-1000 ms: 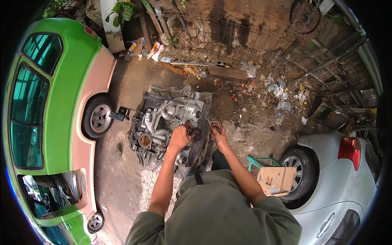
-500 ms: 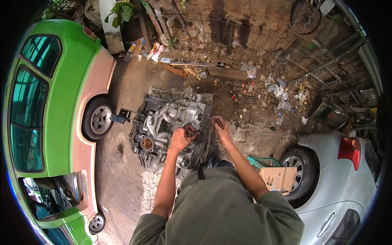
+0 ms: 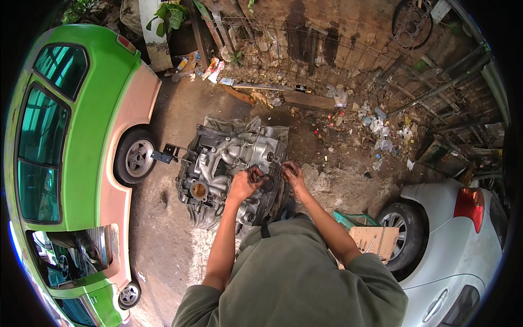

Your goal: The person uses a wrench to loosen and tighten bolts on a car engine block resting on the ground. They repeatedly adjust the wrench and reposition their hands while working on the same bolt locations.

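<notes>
A grimy metal car engine (image 3: 211, 175) sits on the ground in front of me, with cast pipes and a round brownish opening (image 3: 199, 191) on its near left part. My left hand (image 3: 247, 184) is over the engine's right half, fingers curled and blackened with grease. Whatever those fingers hold, if anything, I cannot make out. At the engine's right edge is my right hand (image 3: 295, 179), its stained fingertips drawn together in a pinch. Anything between them is too small to tell.
A green and pink car (image 3: 103, 147) stands to the left, a silver car (image 3: 452, 234) to the right. Beside its wheel is a green box with a cardboard piece (image 3: 373, 241). Litter (image 3: 381, 131) and a wooden plank (image 3: 309, 100) lie along the far wall.
The view has shifted slightly, so the scene sits a little further right. My right hand has come slightly nearer to me along the engine's edge; my left hand has hardly moved.
</notes>
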A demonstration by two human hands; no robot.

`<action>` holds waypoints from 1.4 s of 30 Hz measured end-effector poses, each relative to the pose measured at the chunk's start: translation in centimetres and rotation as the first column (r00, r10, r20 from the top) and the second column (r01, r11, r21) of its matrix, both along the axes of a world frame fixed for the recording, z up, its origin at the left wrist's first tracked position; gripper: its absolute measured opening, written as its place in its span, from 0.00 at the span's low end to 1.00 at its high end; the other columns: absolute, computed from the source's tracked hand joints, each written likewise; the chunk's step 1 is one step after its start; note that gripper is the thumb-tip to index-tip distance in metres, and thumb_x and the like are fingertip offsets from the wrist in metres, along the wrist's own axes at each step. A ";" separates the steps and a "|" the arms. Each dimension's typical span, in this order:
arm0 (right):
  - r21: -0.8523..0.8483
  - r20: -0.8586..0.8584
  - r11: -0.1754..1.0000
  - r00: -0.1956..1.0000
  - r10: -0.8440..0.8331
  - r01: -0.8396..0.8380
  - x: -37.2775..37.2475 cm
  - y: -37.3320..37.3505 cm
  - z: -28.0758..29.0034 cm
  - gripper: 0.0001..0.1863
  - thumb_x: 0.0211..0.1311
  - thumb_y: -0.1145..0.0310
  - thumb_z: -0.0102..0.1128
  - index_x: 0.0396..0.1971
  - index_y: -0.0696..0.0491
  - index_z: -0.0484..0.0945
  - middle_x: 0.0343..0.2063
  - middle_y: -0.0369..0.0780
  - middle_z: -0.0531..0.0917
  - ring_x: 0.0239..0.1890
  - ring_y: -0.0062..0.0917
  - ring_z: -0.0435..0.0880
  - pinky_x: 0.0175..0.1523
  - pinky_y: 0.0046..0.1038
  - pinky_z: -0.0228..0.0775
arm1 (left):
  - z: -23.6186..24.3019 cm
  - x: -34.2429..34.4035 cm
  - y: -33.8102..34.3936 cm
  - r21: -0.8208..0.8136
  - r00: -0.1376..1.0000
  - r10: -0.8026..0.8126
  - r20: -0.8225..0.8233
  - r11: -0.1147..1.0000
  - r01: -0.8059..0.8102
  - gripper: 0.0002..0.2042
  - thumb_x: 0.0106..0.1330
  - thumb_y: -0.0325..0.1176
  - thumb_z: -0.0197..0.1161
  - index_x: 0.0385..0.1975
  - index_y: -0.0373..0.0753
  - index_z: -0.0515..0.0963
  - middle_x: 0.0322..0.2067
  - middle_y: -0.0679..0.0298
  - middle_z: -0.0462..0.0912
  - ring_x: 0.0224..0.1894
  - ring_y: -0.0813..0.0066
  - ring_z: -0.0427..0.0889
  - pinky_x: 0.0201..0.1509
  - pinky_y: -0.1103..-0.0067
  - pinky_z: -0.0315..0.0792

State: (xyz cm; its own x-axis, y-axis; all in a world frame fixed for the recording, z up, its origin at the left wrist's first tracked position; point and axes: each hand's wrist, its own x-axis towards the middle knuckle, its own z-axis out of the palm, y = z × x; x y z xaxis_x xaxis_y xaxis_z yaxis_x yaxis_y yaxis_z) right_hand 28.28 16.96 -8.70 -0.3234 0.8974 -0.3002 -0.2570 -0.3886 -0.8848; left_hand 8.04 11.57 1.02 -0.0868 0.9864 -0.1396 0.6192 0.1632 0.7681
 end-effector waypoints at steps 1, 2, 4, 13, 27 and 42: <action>-0.022 0.009 1.000 1.000 -0.001 0.001 -0.1 0.0 0.0 0.07 0.72 0.65 0.57 0.43 0.53 0.76 0.29 0.30 0.75 0.29 0.14 0.71 0.34 0.21 0.62 | 0.1 0.0 0.0 -0.017 1.000 -0.007 -0.028 1.000 0.006 0.16 0.54 0.42 0.76 0.30 0.38 0.80 0.18 0.64 0.77 0.22 0.72 0.76 0.30 0.74 0.70; -0.017 0.008 1.000 1.000 0.011 -0.010 -0.2 -0.2 0.0 0.07 0.72 0.65 0.57 0.42 0.53 0.76 0.29 0.30 0.75 0.29 0.14 0.70 0.34 0.21 0.62 | 0.1 -0.1 0.1 -0.036 0.999 -0.016 -0.039 0.999 0.014 0.16 0.55 0.43 0.76 0.30 0.38 0.80 0.19 0.63 0.79 0.22 0.71 0.78 0.30 0.74 0.71; -0.024 0.016 0.999 0.999 0.034 -0.034 -0.5 -0.3 -0.1 0.08 0.72 0.65 0.57 0.42 0.53 0.75 0.28 0.30 0.74 0.28 0.14 0.69 0.33 0.21 0.60 | 0.2 -0.1 0.2 -0.054 0.999 -0.020 -0.037 0.998 0.018 0.16 0.55 0.43 0.76 0.30 0.38 0.80 0.19 0.63 0.79 0.22 0.71 0.78 0.30 0.74 0.71; -0.151 -0.140 0.988 0.990 -0.003 -0.019 -1.0 0.1 -1.0 0.06 0.73 0.66 0.55 0.41 0.52 0.73 0.31 0.30 0.74 0.29 0.13 0.69 0.33 0.21 0.61 | 0.0 -0.2 0.1 -0.032 1.000 -0.009 0.002 0.999 0.009 0.15 0.55 0.42 0.75 0.30 0.37 0.80 0.17 0.65 0.76 0.20 0.75 0.73 0.28 0.74 0.68; -0.037 -0.077 0.999 0.997 0.000 -0.003 -1.4 0.2 -0.4 0.10 0.72 0.60 0.58 0.38 0.52 0.75 0.23 0.30 0.71 0.24 0.15 0.68 0.30 0.22 0.59 | -0.2 -0.3 0.2 -0.014 1.000 -0.020 0.022 1.000 0.020 0.14 0.56 0.40 0.75 0.30 0.37 0.80 0.16 0.65 0.75 0.20 0.76 0.72 0.27 0.75 0.67; -0.052 0.025 0.998 0.999 -0.026 0.027 -0.8 -0.1 -0.9 0.09 0.71 0.61 0.60 0.37 0.51 0.76 0.28 0.28 0.75 0.29 0.14 0.71 0.35 0.21 0.62 | -0.1 -0.4 0.2 -0.042 1.000 -0.015 0.002 0.999 0.015 0.15 0.56 0.42 0.75 0.30 0.37 0.81 0.19 0.62 0.78 0.22 0.69 0.78 0.30 0.74 0.72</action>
State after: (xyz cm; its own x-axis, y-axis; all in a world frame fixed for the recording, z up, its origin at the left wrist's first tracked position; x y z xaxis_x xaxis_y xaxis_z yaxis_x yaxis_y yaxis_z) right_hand 27.51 16.90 -9.60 -0.2917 0.8884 -0.3545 -0.2460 -0.4278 -0.8697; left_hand 7.66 11.77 0.89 -0.0716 0.9808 -0.1812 0.6206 0.1860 0.7617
